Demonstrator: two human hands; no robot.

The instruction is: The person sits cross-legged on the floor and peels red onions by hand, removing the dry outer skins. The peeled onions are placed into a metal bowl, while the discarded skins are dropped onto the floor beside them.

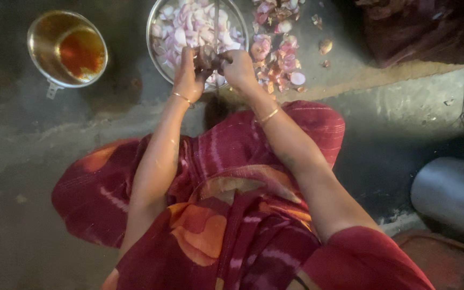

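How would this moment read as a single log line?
left hand and right hand: together on onion | under: steel bowl of onion pieces | right: peels

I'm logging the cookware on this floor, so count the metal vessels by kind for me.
Round steel plate of cut onion pieces, under both hands: 1
Small metal pot holding orange-red liquid: 1
Large grey metal vessel lying at the right edge: 1
Total: 3

My arms are bare from the short maroon sleeve [366, 258] down. A thin gold bangle [182, 98] circles my left wrist, another gold bangle [269, 115] my right. My draped garment [232, 215] is maroon with pale pink streaks and orange patches.
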